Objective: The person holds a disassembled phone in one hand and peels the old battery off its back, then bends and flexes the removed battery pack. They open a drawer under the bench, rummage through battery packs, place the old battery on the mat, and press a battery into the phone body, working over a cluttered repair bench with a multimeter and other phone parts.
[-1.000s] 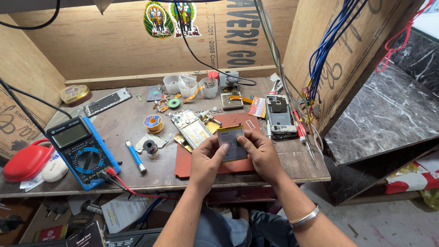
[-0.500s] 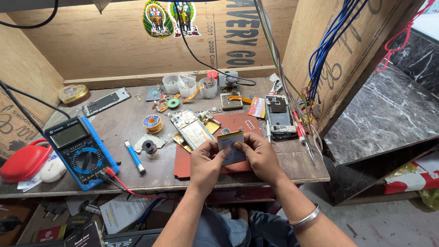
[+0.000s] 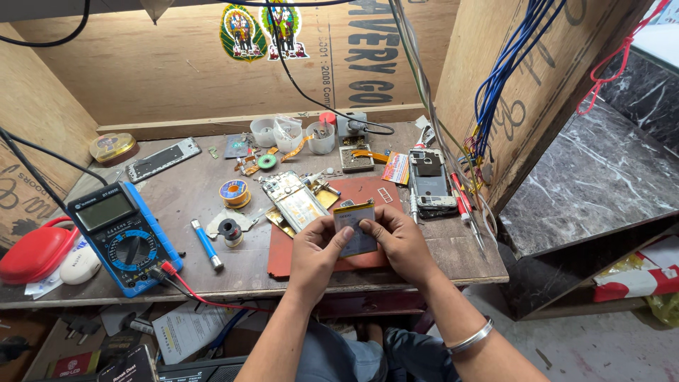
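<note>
Bright, even daylight fills the scene, strongest at the right over the dark marble slab [image 3: 601, 177]. Shadows on the cluttered brown wooden surface [image 3: 177, 205] are soft. Focus is sharp throughout, with wide-angle bending at the edges.

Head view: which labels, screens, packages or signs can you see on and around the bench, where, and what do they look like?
Multimeter screen: bench left, grey rectangle in a blue-edged black meter.
Battery label: pale rectangle held between left hand and right hand.
Stickers: back board top, two colourful figures.
Small card: beside the opened phone, orange and white.

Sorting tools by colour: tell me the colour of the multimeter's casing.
The multimeter has a blue outer casing around a black face, seen in the head view.
</note>
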`<control>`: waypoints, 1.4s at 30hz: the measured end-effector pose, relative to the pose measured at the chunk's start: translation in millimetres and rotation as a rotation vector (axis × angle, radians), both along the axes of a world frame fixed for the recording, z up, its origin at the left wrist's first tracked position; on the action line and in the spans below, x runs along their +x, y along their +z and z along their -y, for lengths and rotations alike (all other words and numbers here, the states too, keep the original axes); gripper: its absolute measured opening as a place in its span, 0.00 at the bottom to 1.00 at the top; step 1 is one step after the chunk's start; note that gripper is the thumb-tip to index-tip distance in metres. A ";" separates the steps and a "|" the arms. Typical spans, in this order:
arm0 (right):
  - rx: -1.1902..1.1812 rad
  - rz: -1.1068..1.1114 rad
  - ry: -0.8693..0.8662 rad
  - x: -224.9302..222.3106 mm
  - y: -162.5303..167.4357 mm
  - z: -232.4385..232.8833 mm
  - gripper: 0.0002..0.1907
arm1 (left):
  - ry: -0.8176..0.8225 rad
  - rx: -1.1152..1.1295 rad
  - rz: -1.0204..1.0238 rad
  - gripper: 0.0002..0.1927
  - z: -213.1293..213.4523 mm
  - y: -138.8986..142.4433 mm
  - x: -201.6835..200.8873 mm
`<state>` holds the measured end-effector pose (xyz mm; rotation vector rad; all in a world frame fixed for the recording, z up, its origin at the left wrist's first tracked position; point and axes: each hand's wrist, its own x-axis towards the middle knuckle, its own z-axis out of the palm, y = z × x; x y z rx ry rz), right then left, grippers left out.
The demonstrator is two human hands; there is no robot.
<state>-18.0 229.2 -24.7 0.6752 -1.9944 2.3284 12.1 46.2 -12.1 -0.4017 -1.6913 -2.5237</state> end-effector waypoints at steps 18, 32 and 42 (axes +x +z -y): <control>0.098 0.070 -0.049 6.4 9.4 1.8 0.09 | 0.140 -0.134 -0.035 0.07 -4.3 2.9 2.6; 0.142 0.003 -0.109 6.2 0.8 2.3 0.04 | 0.165 -0.137 -0.136 0.05 -4.8 -8.8 -2.3; -0.158 0.020 -0.098 2.2 7.0 -0.7 0.09 | 0.069 -0.315 -0.027 0.09 -7.5 3.1 1.6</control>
